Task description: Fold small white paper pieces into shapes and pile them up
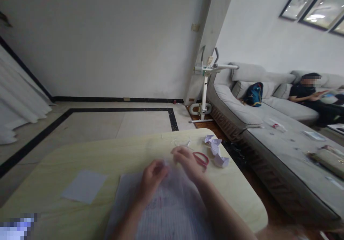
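Note:
My left hand (153,177) hovers over the top edge of a large printed sheet (161,211), its fingers curled together. A small pale bit, perhaps paper, shows at its fingertips but is blurred. My right hand (186,161) is up and to the right of it, smeared by motion, so its grip does not show. Right beside the right hand lie red-handled scissors (201,159), partly covered by it. Several folded white paper pieces (215,147) stand in a row past the scissors. A square of white paper (84,186) lies flat on the left.
The pale wooden table (129,154) has rounded corners. Thin white scraps (174,142) lie near its far edge. To the right stands a grey sofa (282,154) with a blue backpack (254,94) and a seated person (306,93). White exercise equipment (205,93) stands by the wall.

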Demonstrator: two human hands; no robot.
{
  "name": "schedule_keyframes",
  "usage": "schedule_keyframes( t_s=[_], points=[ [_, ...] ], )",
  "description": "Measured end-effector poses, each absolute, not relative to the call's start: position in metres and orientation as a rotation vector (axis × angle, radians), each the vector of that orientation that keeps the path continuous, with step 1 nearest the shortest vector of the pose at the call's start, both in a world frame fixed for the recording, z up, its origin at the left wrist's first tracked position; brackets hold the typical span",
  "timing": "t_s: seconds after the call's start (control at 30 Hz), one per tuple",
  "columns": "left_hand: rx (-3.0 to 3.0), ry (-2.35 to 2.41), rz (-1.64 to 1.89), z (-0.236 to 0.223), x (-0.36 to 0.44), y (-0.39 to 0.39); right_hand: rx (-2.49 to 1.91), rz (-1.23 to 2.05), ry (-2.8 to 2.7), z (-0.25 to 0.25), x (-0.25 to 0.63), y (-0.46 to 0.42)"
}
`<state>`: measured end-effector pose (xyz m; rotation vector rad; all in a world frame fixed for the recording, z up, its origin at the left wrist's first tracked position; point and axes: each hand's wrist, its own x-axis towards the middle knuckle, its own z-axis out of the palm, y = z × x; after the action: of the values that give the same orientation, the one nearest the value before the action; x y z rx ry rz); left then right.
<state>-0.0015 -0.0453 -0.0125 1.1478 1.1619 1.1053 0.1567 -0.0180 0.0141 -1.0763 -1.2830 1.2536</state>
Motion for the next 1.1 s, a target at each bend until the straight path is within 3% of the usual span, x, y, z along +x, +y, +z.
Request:
schedule_keyframes(
  t_s=[0.2,0.5,0.93,1.1],
  points=[
    [1.124,1.136,1.182,-0.006,-0.001,-0.044,-1.108,0.915,-1.780,0.042,0.159,-0.026],
    [1.172,1.057,1.116,-0.014,0.012,-0.043,-1.326,0.767,-1.732,0.026,0.163,-0.042],
    [1.397,1.059,1.183,-0.009,0.015,-0.046,-1.285,1.216,-1.251,0.013,0.164,-0.042],
    [1.385,1.065,1.193,-0.015,0.016,-0.045,-1.290,1.211,-1.211,0.012,0.161,-0.041]
  ],
)
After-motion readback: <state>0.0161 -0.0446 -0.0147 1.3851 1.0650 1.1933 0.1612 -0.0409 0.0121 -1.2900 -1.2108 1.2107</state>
